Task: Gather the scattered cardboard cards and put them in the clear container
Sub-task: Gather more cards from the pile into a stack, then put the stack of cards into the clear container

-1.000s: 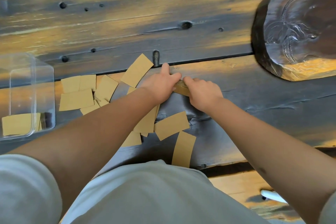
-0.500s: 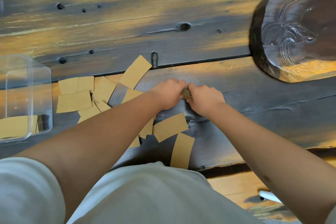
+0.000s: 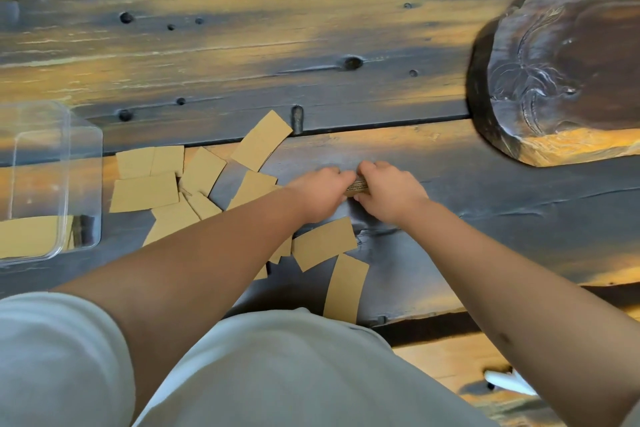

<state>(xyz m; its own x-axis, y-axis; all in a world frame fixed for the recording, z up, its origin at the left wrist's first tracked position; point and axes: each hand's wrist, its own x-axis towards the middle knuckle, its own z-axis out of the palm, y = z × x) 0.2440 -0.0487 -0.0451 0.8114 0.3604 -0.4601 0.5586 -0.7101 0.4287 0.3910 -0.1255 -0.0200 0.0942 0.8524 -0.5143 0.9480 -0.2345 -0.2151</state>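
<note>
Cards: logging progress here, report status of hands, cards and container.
Left hand and right hand both shut on small card stack. Many loose cards on table. Clear container far left, some cards inside. Path clear.

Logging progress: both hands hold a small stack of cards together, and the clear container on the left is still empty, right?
Not quite. In the head view, the clear container already holds some cards. The rest stands: both the left hand and the right hand hold the small stack.

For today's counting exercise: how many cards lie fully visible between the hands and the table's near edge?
2: one card just below the right hand, another card at the table edge. More may hide under the left arm.
</note>
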